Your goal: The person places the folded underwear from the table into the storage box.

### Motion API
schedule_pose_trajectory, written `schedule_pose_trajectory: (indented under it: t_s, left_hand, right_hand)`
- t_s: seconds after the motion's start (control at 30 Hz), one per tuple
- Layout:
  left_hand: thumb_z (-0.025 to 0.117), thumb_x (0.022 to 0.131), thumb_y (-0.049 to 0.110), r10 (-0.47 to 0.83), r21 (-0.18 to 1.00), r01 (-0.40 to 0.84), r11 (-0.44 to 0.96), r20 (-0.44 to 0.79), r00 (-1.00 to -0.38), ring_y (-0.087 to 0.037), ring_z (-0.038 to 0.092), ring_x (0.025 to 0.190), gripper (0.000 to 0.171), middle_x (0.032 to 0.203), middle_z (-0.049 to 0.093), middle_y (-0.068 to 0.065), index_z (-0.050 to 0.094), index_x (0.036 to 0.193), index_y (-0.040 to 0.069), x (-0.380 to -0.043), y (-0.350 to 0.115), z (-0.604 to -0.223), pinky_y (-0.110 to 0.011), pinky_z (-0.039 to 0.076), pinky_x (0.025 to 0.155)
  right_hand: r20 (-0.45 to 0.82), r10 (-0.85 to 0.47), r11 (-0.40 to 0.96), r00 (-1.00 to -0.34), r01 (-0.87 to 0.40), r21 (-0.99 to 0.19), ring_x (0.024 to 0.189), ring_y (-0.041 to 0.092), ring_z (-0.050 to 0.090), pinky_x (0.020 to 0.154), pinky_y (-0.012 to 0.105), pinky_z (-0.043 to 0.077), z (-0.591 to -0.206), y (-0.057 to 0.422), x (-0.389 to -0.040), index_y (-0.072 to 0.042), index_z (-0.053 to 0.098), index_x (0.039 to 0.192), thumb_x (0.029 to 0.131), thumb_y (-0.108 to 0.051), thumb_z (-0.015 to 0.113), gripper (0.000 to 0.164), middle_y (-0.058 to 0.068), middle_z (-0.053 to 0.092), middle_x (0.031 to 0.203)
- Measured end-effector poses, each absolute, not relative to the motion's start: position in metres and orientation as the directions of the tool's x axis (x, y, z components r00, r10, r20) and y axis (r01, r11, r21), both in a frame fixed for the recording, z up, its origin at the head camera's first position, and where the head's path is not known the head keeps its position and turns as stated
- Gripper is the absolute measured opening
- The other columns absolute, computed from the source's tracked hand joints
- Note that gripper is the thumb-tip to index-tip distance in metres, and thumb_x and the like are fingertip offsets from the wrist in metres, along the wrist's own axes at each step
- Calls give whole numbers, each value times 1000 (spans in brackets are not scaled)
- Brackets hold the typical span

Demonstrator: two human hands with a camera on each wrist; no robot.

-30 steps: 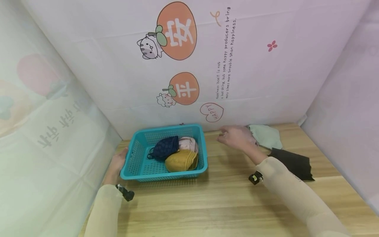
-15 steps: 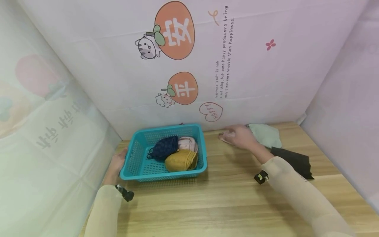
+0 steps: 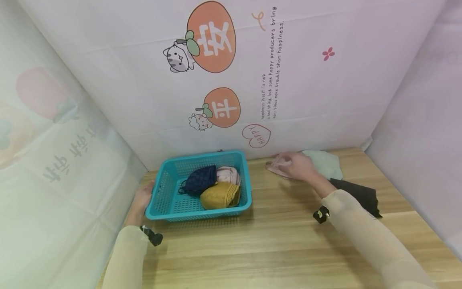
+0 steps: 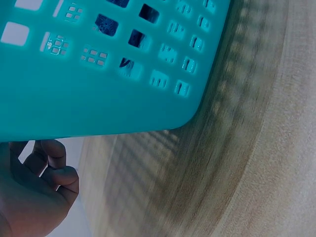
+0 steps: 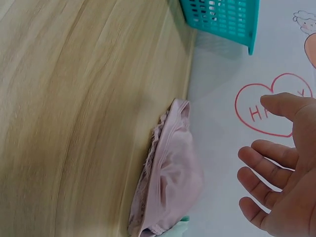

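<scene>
The left hand (image 3: 143, 196) gripped the basket (image 3: 200, 214); the right hand (image 3: 300, 166), fingers loose, hovered by pink cloth (image 5: 174, 180); the wall (image 3: 306, 100) read "HAPPY".

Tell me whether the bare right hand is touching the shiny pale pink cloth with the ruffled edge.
Apart. The right wrist view shows it: a strip of white wall lies visible between the right hand and the pink cloth.

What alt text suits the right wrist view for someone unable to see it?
The right hand, fingers loosely bent, is near a pink cloth on a wooden table. Beyond are a turquoise basket and a red heart on the wall.
</scene>
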State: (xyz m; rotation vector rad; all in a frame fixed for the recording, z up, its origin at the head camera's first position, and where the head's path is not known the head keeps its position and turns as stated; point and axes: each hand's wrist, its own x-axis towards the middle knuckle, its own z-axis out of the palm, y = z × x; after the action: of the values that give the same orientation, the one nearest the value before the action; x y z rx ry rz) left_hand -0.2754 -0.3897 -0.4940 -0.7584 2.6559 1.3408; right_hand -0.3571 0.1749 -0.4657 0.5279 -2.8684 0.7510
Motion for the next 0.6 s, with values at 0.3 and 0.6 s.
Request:
schedule_pose_trajectory:
  t_s: [0.3,0.6]
  left_hand:
    - [19,93,80,-391,738,-465,489,-291,-873,-47,25,149,93,162,27,-24,28,157,13,-275,-390,-495,-63,22,121]
    - [21,93,80,-376,746,-443,497,-275,-885,-48,24,149,95,162,27,-24,29,157,10,-274,-392,-495,-64,22,121]
  right_hand:
    - [123,-262,855,-957,-289,-431,119,44,60,100,63,47,-471,188,-367,-13,66,129,94,-39,64,43,18,67,129]
    - [73,-216,892,-974,-227,-391,119,46,60,97,64,48,-476,198,-377,-9,61,135,95,-42,61,52,21,67,128]
